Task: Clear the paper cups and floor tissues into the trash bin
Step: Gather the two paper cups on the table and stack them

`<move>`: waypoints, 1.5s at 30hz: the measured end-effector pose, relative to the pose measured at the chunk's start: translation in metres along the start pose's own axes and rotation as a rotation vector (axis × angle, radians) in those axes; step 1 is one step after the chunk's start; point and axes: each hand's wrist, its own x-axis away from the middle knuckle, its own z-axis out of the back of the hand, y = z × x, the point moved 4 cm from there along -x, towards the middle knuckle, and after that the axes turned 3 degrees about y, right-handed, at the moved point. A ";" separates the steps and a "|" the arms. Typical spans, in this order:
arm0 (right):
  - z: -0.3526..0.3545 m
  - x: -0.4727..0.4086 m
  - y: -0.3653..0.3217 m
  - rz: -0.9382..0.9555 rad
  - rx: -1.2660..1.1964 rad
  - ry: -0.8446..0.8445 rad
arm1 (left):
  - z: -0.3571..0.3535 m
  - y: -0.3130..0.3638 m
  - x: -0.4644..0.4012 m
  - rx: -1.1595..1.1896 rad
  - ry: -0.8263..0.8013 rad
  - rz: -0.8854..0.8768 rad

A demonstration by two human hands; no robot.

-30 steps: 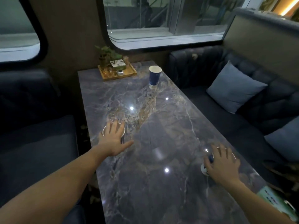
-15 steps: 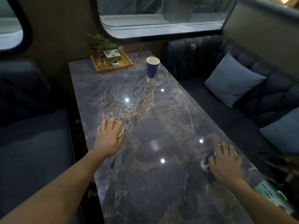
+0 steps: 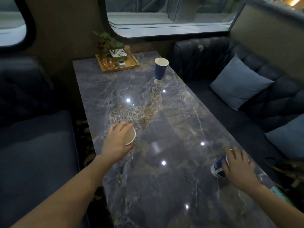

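Three paper cups on the marble bench point(image 3: 172, 186): left hand point(image 3: 117, 142) wrapped around a tilted cup point(image 3: 130, 136) at centre left, right hand point(image 3: 238, 167) clamped on a tipped cup point(image 3: 218, 167) at lower right, a third cup point(image 3: 160, 69) upright at upper centre. Half a second earlier both hands lay flatter over the rims; one-per-hand grasps suit carrying. No bin or tissues visible.

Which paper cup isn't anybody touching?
The far cup, standing upright near the wooden tray. The left hand and right hand each grip one of the other two.
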 end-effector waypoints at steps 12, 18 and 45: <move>0.130 -0.007 -0.128 0.278 -0.605 0.316 | -0.019 -0.019 0.005 0.437 0.080 0.195; 0.182 0.000 -0.208 0.451 -0.818 0.371 | -0.026 -0.023 0.005 0.661 0.121 0.180; 0.070 -0.027 -0.310 0.543 -0.429 -0.099 | -0.105 -0.040 0.009 0.725 -0.255 0.180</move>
